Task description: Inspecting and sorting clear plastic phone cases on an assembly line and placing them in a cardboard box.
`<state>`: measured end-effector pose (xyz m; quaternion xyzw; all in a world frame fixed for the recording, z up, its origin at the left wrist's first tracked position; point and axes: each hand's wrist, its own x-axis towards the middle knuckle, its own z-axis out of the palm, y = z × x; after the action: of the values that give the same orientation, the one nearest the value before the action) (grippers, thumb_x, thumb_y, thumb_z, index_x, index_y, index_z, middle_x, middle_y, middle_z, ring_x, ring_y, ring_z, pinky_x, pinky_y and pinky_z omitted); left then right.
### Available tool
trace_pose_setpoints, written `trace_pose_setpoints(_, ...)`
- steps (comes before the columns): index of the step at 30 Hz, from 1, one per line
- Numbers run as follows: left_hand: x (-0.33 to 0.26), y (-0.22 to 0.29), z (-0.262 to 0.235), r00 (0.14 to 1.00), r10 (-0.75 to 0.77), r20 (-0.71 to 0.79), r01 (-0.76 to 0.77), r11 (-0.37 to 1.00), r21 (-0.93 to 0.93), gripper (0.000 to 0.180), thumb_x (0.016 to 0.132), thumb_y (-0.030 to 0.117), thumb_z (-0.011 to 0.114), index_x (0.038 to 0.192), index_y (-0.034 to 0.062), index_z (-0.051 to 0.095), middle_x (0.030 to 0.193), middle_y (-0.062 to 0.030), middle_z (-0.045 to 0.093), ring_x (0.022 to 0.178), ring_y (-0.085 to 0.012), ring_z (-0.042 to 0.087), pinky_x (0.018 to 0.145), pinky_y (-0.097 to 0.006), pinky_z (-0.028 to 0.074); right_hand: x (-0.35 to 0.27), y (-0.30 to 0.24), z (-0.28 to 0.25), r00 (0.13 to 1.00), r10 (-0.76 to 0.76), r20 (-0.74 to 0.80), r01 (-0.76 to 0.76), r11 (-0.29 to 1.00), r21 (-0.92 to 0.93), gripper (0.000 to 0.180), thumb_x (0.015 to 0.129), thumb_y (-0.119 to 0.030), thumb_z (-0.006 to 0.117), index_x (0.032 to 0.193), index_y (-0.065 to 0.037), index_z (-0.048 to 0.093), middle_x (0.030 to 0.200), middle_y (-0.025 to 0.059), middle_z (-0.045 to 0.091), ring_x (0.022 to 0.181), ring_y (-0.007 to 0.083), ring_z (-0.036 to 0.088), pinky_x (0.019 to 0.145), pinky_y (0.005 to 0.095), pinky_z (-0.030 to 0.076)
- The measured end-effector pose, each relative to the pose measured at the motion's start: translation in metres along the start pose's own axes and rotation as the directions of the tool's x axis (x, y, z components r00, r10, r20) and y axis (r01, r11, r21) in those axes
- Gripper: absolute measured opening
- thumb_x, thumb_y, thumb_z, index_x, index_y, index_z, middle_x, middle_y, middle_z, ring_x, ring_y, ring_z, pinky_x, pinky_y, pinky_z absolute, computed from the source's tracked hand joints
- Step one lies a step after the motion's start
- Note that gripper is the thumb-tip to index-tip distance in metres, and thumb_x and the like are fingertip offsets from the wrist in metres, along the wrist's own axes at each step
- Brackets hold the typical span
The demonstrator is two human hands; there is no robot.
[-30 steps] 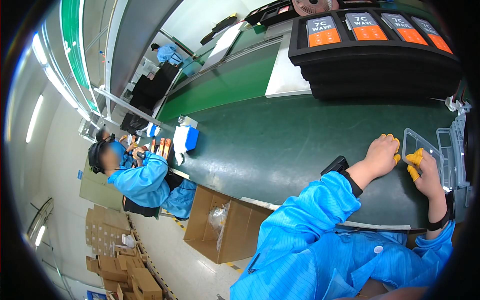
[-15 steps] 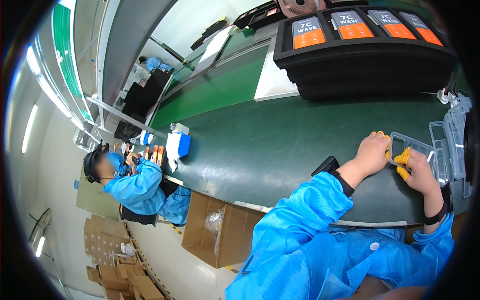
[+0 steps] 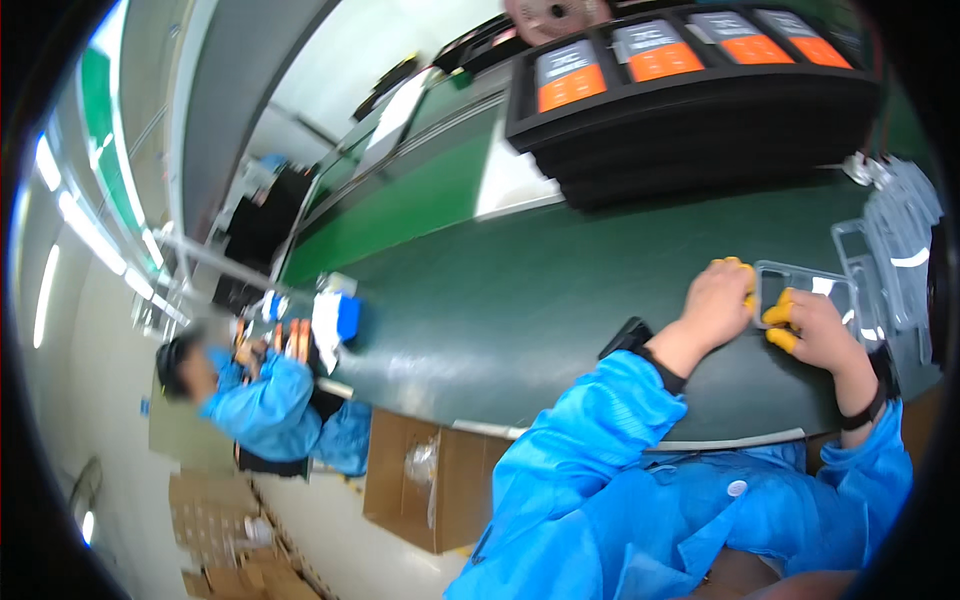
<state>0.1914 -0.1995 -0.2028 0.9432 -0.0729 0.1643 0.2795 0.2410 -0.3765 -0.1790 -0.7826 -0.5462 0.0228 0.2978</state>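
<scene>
On the green tabletop, a shallow transparent plastic tray (image 3: pixel 833 287) lies between my hands. My left hand (image 3: pixel 716 305), with yellow finger cots on its fingertips, is closed at the tray's left end. From the near side, my right hand (image 3: pixel 815 330) reaches over the tray with its fingers bent and drawn together, also wearing yellow cots. Its fingertips rest at the tray's inner left part, close to the left hand. The undersides of the fingers are hidden, and the picture is slightly blurred.
More transparent trays (image 3: pixel 900 250) are heaped at the right. Stacked black trays (image 3: pixel 690 140) with orange-and-grey packs stand at the back. A co-worker in blue (image 3: pixel 265 405) sits at the left, near a blue box (image 3: pixel 348 318). An open carton (image 3: pixel 475 480) stands below the table edge.
The whole view has shifted, so the scene sits further left. My hands stay at the tray, and the right hand's fingers are drawn a little closer together.
</scene>
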Motion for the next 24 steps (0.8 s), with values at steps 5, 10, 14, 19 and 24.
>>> trace_pose_setpoints(5,0.0,0.002,0.003,1.0,0.013,0.008,-0.014,0.993,0.118,0.017,0.068,0.016,0.059,0.075,0.0025,0.053,0.079,-0.0151,0.055,0.08,-0.0324,0.052,0.07,-0.04,0.043,-0.002,0.005,-0.005,0.928,-0.292,-0.231,0.284,0.956,-0.066,0.017,0.062,-0.013,0.066,0.075,-0.009,0.058,0.065,0.0061,0.05,0.057,0.0233,0.052,0.048,0.0324,0.042)
trace_pose_setpoints(10,-0.003,0.001,-0.002,0.998,-0.004,0.061,-0.005,0.989,0.149,0.015,0.067,0.015,0.058,0.076,0.0029,0.053,0.084,-0.0152,0.055,0.084,-0.0312,0.052,0.074,-0.039,0.043,-0.003,0.002,-0.006,0.783,-0.347,-0.517,0.353,0.931,-0.09,0.022,0.058,-0.011,0.071,0.077,-0.007,0.061,0.064,0.0052,0.052,0.052,0.0209,0.051,0.044,0.0297,0.039)
trace_pose_setpoints(14,-0.004,0.001,-0.004,0.984,-0.17,0.046,0.161,0.976,0.149,0.015,0.066,0.007,0.054,0.079,-0.0001,0.054,0.083,-0.0186,0.055,0.083,-0.0344,0.051,0.074,-0.041,0.042,-0.005,0.01,0.008,0.98,-0.121,-0.158,0.129,0.991,0.039,0.025,0.068,-0.021,0.065,0.088,-0.009,0.057,0.082,0.0082,0.054,0.072,0.0257,0.054,0.058,0.0339,0.045)
trace_pose_setpoints(19,-0.006,-0.005,-0.009,0.994,-0.104,0.017,0.101,0.985,0.138,0.012,0.066,0.003,0.051,0.077,-0.0013,0.052,0.084,-0.0189,0.053,0.081,-0.0346,0.05,0.072,-0.041,0.041,0.002,0.006,0.013,0.963,-0.2,-0.18,0.204,0.979,0.005,0.025,0.07,-0.021,0.063,0.087,-0.006,0.055,0.082,0.0109,0.049,0.072,0.0286,0.052,0.059,0.0364,0.044)
trace_pose_setpoints(24,-0.003,-0.007,-0.008,0.993,-0.106,0.046,0.096,0.98,0.174,0.012,0.067,0.004,0.052,0.077,-0.0011,0.052,0.083,-0.0177,0.052,0.08,-0.0337,0.05,0.072,-0.041,0.041,0.006,0.016,0.009,0.874,-0.17,-0.454,0.131,0.984,-0.117,0.022,0.069,-0.016,0.063,0.087,-0.008,0.056,0.083,0.0087,0.052,0.072,0.0274,0.052,0.062,0.0345,0.044)
